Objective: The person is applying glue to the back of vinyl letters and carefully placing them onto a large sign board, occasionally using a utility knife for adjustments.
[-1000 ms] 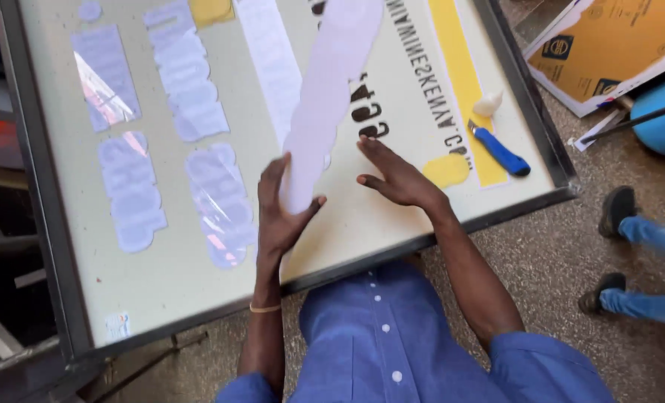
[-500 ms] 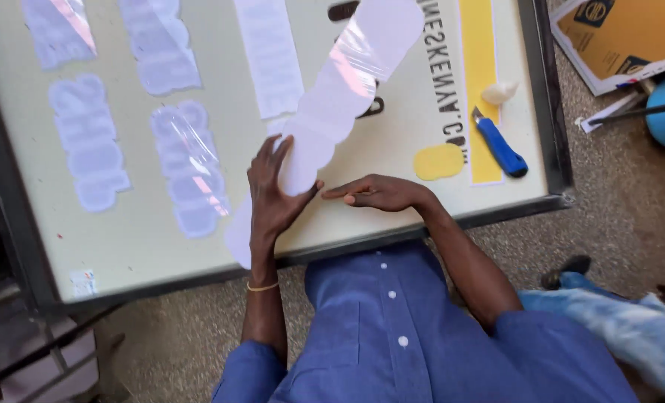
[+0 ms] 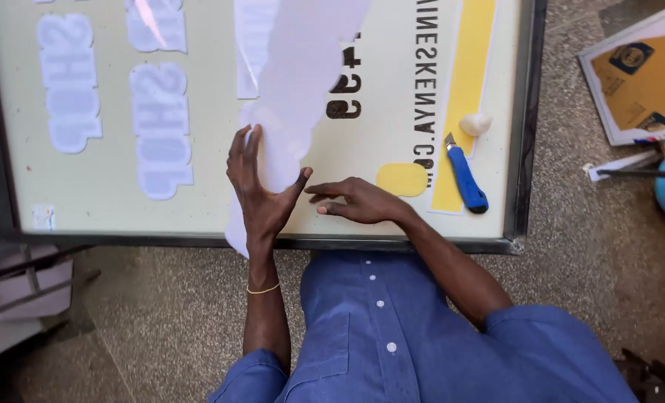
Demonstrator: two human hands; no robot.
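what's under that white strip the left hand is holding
The white strip lifts off the pale board, held by the left hand. It covers part of the dark lettering; anything else beneath is hidden.

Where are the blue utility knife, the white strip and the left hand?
blue utility knife (image 3: 467,177), head view, middle of handle.
white strip (image 3: 302,67), head view, upper part.
left hand (image 3: 261,194), head view, back of hand.
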